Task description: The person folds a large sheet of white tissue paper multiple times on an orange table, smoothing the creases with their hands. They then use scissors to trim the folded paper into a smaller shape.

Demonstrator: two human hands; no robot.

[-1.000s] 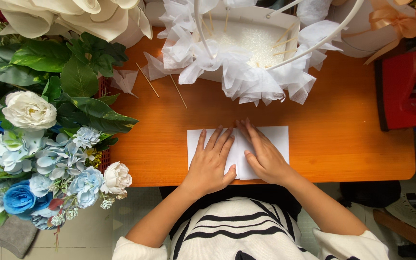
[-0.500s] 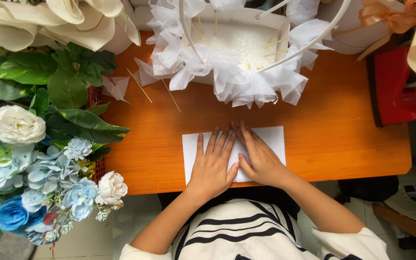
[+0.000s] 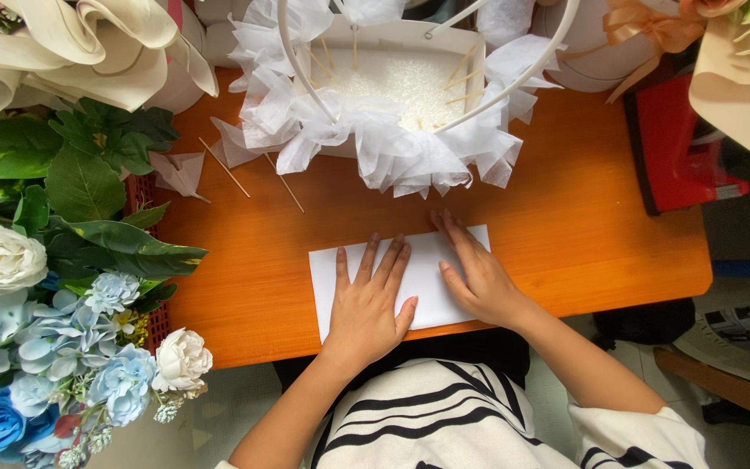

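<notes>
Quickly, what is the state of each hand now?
Left hand: open, flat on the white paper sheet, holding nothing.
Right hand: open, flat on the same sheet, holding nothing.

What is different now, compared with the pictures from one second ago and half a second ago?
Very little. Both hands still press flat on the white paper sheet at the near edge of the orange table. The left hand has settled lower on the sheet, while the right hand reaches toward its far edge. Nothing was picked up or released. The white ruffled basket, wooden sticks and flowers stayed put.
</notes>
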